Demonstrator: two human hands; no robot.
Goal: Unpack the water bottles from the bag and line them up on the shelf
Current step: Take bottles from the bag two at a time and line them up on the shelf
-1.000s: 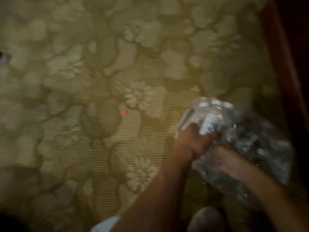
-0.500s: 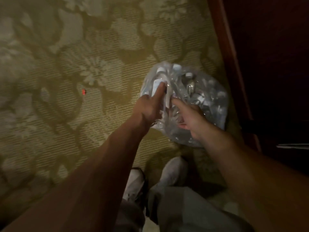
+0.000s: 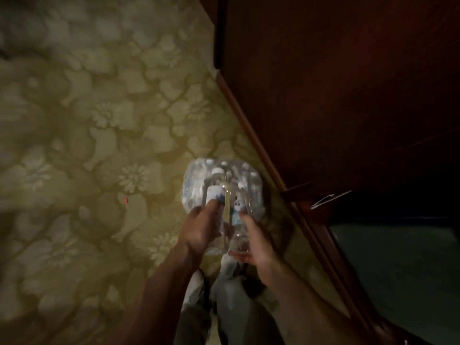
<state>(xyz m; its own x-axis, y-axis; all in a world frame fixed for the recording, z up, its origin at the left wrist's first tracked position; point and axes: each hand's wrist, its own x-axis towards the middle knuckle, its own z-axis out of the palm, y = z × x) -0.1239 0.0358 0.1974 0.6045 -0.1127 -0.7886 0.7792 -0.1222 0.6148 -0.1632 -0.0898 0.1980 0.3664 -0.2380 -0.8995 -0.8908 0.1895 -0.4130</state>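
Left hand [image 3: 199, 230] gripping a bottle [image 3: 214, 207], right hand [image 3: 256, 242] wrapped round another bottle [image 3: 237, 220], both over the clear bag [image 3: 196, 185] on the carpet [image 3: 99, 145], dark cabinet [image 3: 336, 95] at two o'clock.

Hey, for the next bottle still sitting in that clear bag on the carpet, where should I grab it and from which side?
Probably the white-capped bottle at the top of the plastic bag. Take it just under the cap, reaching in from above through the bag's open mouth: the necks point up and the bodies look packed together. Both hands are busy, the left hand and right hand each holding a bottle.
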